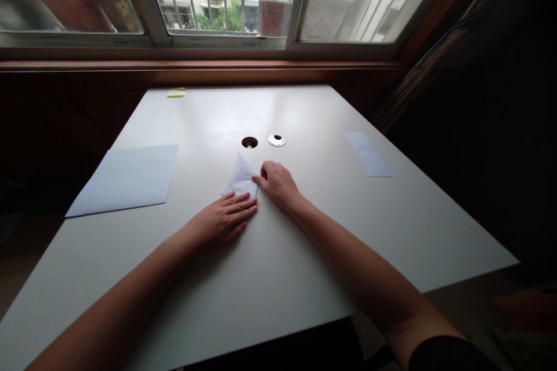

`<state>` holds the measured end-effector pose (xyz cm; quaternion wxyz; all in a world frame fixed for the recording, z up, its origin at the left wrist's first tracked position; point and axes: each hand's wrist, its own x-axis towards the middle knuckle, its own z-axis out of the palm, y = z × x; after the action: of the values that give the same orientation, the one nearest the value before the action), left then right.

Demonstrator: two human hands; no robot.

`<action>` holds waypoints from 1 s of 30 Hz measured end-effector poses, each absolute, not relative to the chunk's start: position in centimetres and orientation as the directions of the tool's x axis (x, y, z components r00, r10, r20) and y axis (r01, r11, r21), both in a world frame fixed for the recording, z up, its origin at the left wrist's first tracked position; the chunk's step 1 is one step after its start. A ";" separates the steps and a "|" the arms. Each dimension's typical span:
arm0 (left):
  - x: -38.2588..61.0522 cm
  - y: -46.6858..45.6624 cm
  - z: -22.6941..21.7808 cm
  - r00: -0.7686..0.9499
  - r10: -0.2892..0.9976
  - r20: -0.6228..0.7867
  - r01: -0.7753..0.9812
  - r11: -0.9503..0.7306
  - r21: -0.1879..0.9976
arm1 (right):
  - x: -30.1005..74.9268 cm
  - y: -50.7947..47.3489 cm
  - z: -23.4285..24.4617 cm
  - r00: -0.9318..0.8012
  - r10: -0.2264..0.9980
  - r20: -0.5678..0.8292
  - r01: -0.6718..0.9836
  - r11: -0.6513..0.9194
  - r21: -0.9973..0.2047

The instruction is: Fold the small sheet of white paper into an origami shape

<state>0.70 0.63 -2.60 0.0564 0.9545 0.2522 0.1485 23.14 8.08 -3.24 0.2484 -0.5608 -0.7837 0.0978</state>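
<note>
A small folded piece of white paper (pixel 241 175) lies on the table with a pointed corner facing the window. Across its near edge my left hand (pixel 228 215) rests flat, fingers stretched out and pressing the paper down. My right hand (pixel 277 182) is at the paper's right edge, its fingers curled and the thumb on a small flap there. Whether the paper is pinched between thumb and finger or only pressed is hard to see, but the hand is closed at that edge.
A stack of white paper sheets (pixel 126 177) lies on the left of the white table (pixel 313 266). A paper strip (pixel 369 155) is on the right. Behind the folded paper are a round hole (pixel 249 142) and its cover (pixel 277 140). Yellow sticky notes (pixel 176 93) lie at the far edge.
</note>
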 end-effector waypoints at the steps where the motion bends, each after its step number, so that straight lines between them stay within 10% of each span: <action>1: 0.7 0.6 -2.6 0.829 0.497 0.258 0.462 -0.867 0.186 | 23.1 8.1 -3.2 -0.236 0.931 0.280 0.833 0.342 -0.436; 30: 0.3 0.4 -2.4 0.864 0.441 0.244 0.405 -0.895 0.188 | 23.7 8.0 -3.3 -0.432 0.864 0.260 0.717 0.504 -0.482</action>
<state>0.27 0.45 -2.38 0.0652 0.9631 0.2196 0.1413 23.66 8.01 -3.35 0.2424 -0.4747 -0.8325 0.1513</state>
